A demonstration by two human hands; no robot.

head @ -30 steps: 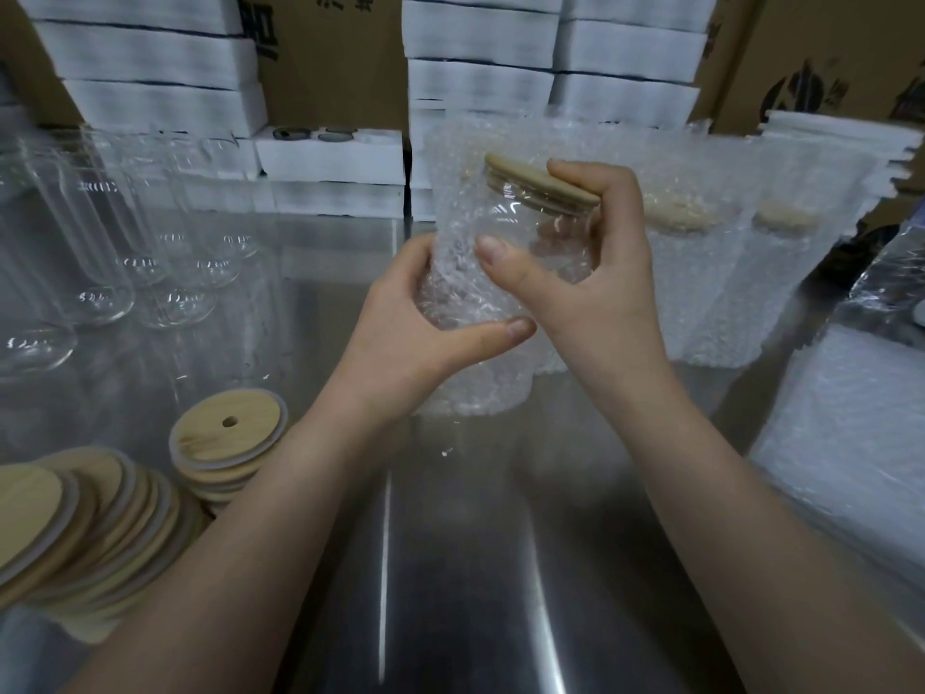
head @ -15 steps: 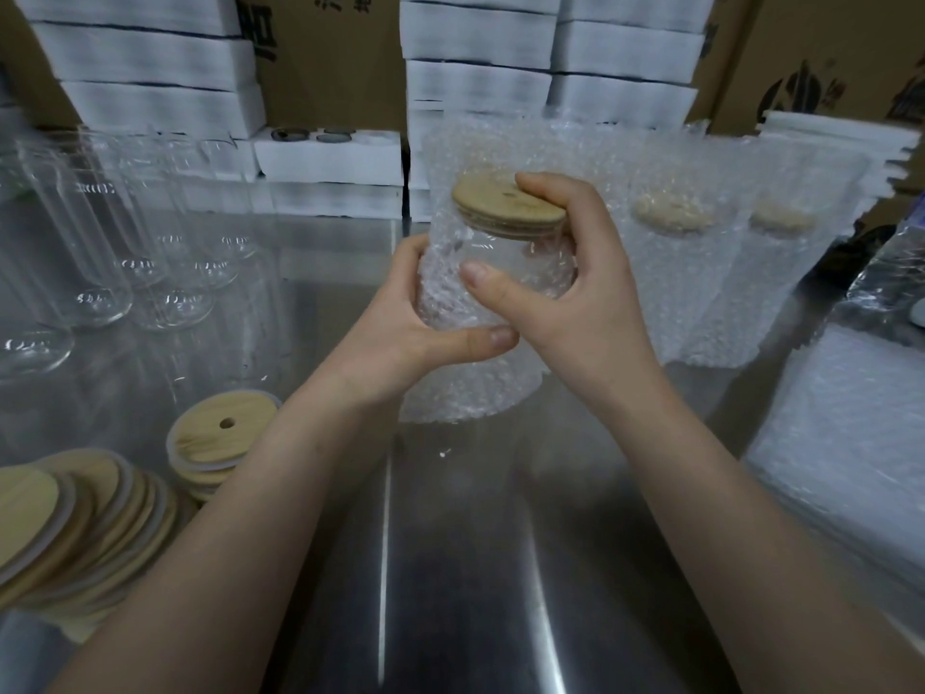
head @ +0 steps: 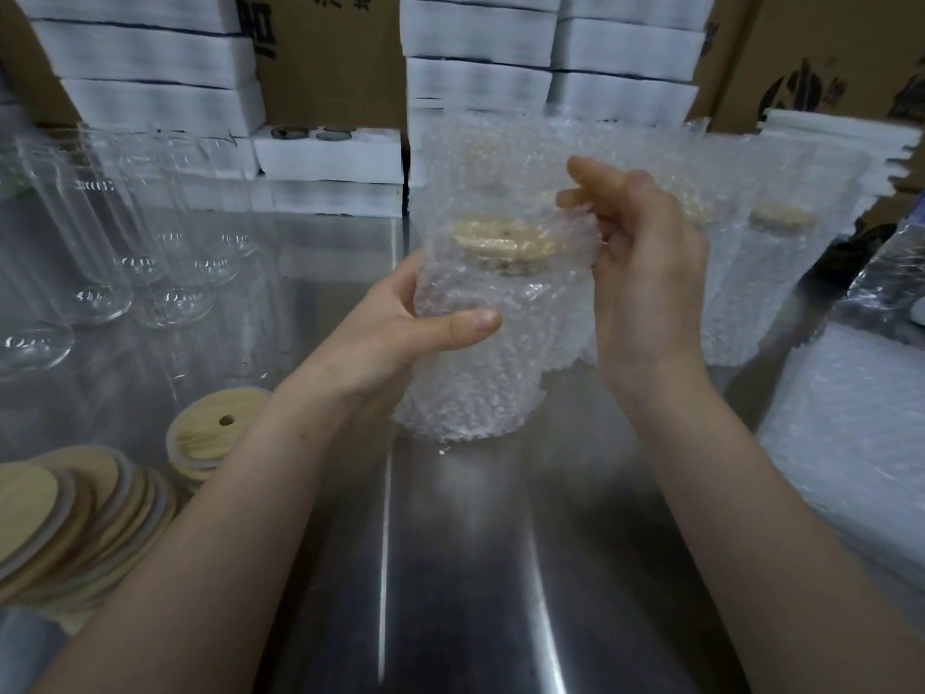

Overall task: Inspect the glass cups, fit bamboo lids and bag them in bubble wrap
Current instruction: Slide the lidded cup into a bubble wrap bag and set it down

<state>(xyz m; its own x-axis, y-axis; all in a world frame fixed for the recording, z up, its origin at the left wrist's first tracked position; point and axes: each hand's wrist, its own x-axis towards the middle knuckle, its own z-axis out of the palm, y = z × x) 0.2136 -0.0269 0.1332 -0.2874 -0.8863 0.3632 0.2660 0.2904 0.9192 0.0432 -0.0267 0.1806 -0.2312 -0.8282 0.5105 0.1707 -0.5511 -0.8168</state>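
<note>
A glass cup with a bamboo lid sits fully inside a bubble wrap bag, held just above the steel table. My left hand grips the bagged cup around its middle, thumb across the front. My right hand pinches the bag's upper right edge beside the lid. The cup's glass wall is mostly hidden by the bubbles.
Several empty glass cups stand at the left. Loose bamboo lids lie in piles at the lower left. Bagged lidded cups stand behind at the right, flat bubble bags at the right edge, white foam boxes behind.
The lidded cup has slid down into the bag until the lid is covered. My right hand left the lid and took hold of the bag's upper edge.
</note>
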